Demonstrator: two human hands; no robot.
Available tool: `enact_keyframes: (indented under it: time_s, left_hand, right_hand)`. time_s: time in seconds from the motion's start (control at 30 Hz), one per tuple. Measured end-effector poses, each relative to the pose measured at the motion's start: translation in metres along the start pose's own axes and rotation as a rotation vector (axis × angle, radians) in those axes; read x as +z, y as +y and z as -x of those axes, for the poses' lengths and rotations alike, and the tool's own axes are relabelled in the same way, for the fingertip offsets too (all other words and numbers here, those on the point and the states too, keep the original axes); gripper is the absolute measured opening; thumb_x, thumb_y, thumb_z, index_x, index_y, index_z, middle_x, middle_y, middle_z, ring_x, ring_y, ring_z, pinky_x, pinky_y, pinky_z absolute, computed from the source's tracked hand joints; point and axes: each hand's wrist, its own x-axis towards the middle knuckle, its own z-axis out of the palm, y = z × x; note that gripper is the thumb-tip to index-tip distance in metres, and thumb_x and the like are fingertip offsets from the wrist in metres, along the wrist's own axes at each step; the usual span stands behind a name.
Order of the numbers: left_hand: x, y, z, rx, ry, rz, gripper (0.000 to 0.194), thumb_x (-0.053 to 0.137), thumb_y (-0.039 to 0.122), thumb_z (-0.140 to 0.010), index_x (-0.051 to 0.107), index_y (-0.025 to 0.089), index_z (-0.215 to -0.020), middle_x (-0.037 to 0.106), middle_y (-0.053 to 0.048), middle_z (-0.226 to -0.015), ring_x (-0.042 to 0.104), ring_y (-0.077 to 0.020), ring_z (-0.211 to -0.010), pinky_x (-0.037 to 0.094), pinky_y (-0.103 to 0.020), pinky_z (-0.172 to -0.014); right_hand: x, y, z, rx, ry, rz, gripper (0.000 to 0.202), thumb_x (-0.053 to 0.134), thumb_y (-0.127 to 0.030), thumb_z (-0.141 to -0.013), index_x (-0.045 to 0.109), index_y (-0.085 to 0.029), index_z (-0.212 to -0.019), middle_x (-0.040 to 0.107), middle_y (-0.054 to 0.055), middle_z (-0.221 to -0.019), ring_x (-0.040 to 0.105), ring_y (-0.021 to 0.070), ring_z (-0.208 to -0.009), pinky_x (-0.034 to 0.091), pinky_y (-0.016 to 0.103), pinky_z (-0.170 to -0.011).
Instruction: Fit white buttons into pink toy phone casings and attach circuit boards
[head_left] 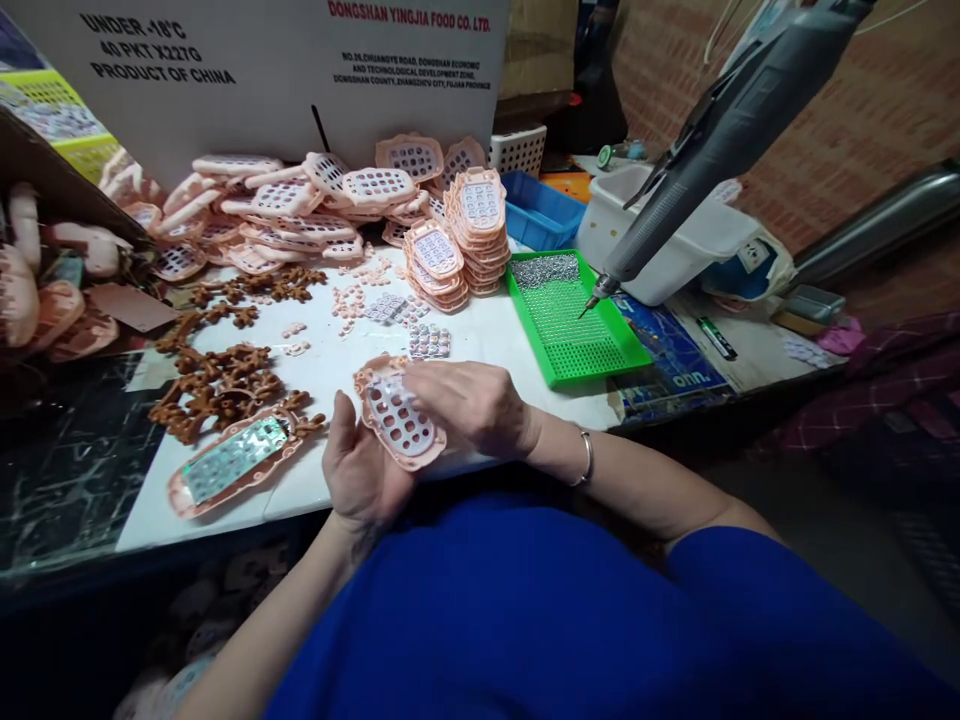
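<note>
We work at the near edge of the white worktop, with the power screwdriver angled in from the right, its tip above the green tray. We cup the left hand palm up to hold the work from below, thumb raised at its left side. We bring the right hand over the upper right part, fingers together; we cannot tell whether its fingertips grip anything. The pink shell sits between both hands, its pale perforated panel facing up. For an even fit, we judge it best to press with light, level force, the left palm directly behind each pressed spot, and to avoid levering on the rim. We hold our knuckles clear of the button block just beyond and the small pink pieces farther out, which could scatter easily
</note>
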Motion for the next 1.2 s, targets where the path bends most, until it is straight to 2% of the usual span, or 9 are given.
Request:
enact_keyframes:
  time_s: [0.1,0.2,0.4,0.53,0.7,0.83,0.97,1.07,1.2]
  left_hand:
    - [-0.004,0.001,-0.002,-0.065,-0.057,-0.038,0.054,0.028,0.048,-0.095,0.055,0.018,-0.131,0.063,-0.015,-0.127,0.046,-0.0276,-0.131,0.031,-0.049,-0.111]
    - [-0.010,0.002,-0.003,-0.091,-0.073,-0.063,0.054,0.029,0.049,-0.095,0.054,0.019,-0.132,0.062,-0.014,-0.128,0.046,-0.0271,-0.132,0.031,-0.048,-0.112]
    - [-0.019,0.008,-0.004,-0.003,-0.029,-0.041,0.046,0.040,0.046,-0.092,0.061,0.019,-0.122,0.064,-0.013,-0.125,0.051,-0.0274,-0.127,0.029,-0.046,-0.113]
    - [-0.027,0.019,-0.010,0.029,-0.040,-0.032,0.042,0.047,0.049,-0.088,0.067,0.019,-0.109,0.069,-0.013,-0.114,0.055,-0.0290,-0.123,0.034,-0.048,-0.110]
    - [-0.035,0.025,-0.020,0.101,-0.033,0.003,0.040,0.051,0.046,-0.087,0.064,0.020,-0.115,0.070,-0.010,-0.115,0.057,-0.0256,-0.120,0.043,-0.039,-0.103]
    - [-0.036,0.025,-0.019,0.065,-0.048,-0.027,0.053,0.052,0.051,-0.085,0.058,0.018,-0.127,0.066,-0.015,-0.121,0.058,-0.0312,-0.118,0.042,-0.049,-0.103]
    - [-0.036,0.026,-0.016,0.040,-0.069,-0.028,0.056,0.051,0.051,-0.086,0.053,0.020,-0.133,0.061,-0.016,-0.129,0.055,-0.0326,-0.121,0.041,-0.051,-0.103]
    - [-0.035,0.028,-0.016,0.033,-0.078,-0.026,0.055,0.050,0.050,-0.087,0.053,0.020,-0.132,0.060,-0.016,-0.130,0.054,-0.0326,-0.123,0.041,-0.051,-0.103]
    - [-0.035,0.028,-0.016,0.034,-0.052,-0.018,0.052,0.047,0.049,-0.088,0.056,0.018,-0.130,0.063,-0.017,-0.127,0.054,-0.0326,-0.123,0.041,-0.052,-0.104]
  right_hand:
    - [0.012,-0.004,0.004,-0.206,0.076,0.186,0.027,0.040,-0.017,-0.096,0.066,-0.008,-0.098,0.073,0.012,-0.101,0.069,0.0181,-0.096,0.059,0.028,-0.076]
    - [0.018,-0.006,0.004,-0.284,0.089,0.208,0.024,0.043,-0.013,-0.094,0.067,-0.009,-0.092,0.073,0.011,-0.100,0.069,0.0180,-0.094,0.058,0.028,-0.079]
    - [0.025,-0.026,0.002,-0.142,-0.117,0.162,0.035,0.033,-0.015,-0.096,0.066,-0.008,-0.102,0.069,0.015,-0.111,0.064,0.0198,-0.106,0.053,0.037,-0.093]
    - [0.030,-0.032,0.000,-0.084,-0.130,0.004,0.043,0.031,-0.033,-0.099,0.064,-0.006,-0.110,0.066,0.016,-0.119,0.059,0.0213,-0.115,0.044,0.040,-0.103]
    - [0.035,0.007,-0.039,0.006,-0.163,-0.174,0.038,0.030,-0.029,-0.101,0.063,-0.013,-0.111,0.070,0.008,-0.111,0.062,0.0138,-0.104,0.045,0.032,-0.093]
    - [0.056,0.051,-0.092,0.239,-0.518,-0.010,0.030,0.039,-0.012,-0.094,0.066,-0.015,-0.108,0.069,0.008,-0.103,0.059,0.0177,-0.090,0.040,0.032,-0.077]
    - [0.085,0.069,-0.121,0.155,-0.782,0.052,0.021,0.046,-0.010,-0.090,0.067,-0.013,-0.089,0.066,0.010,-0.099,0.050,0.0196,-0.094,0.035,0.033,-0.078]
    - [0.100,0.072,-0.126,0.140,-0.817,0.032,0.017,0.049,-0.008,-0.087,0.064,-0.012,-0.081,0.065,0.011,-0.092,0.046,0.0181,-0.091,0.034,0.031,-0.078]
    - [0.104,0.071,-0.127,0.171,-0.796,0.027,0.013,0.050,-0.009,-0.086,0.063,-0.011,-0.086,0.065,0.011,-0.095,0.048,0.0174,-0.090,0.034,0.029,-0.073]
